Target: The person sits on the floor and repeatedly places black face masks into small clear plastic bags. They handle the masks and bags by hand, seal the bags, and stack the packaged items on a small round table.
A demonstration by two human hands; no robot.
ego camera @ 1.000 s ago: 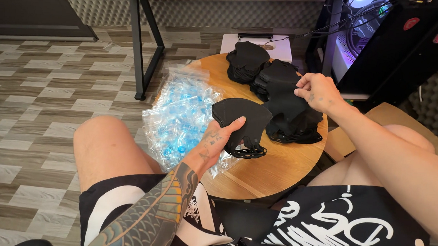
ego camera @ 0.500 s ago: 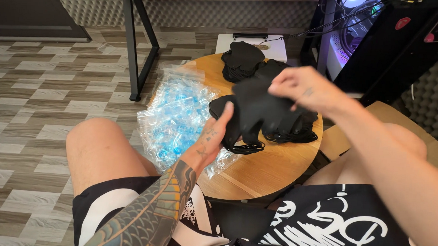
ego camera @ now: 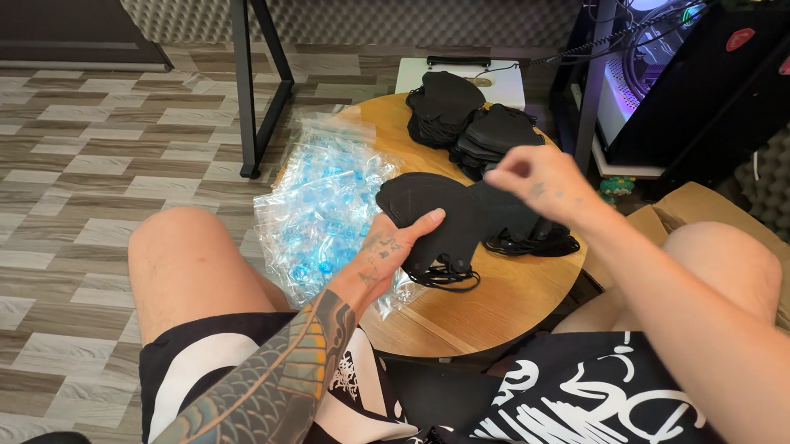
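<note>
Left hand (ego camera: 392, 248) was clamped on one black face mask (ego camera: 435, 217), thumb on top, just beside the clear plastic bags (ego camera: 320, 212). Right hand (ego camera: 539, 179) hovered above the loose masks, fingers pinched together, holding nothing I could see. Probably best to keep the mask flat so its loops don't tangle.

Left hand (ego camera: 392, 248) holds a black mask (ego camera: 431, 216); right hand (ego camera: 539, 179), blurred, hovers nearby.

One head-worn camera looks steeply down, close over the seated person's lap (bare knees) and round table (ego camera: 498, 306).
</note>
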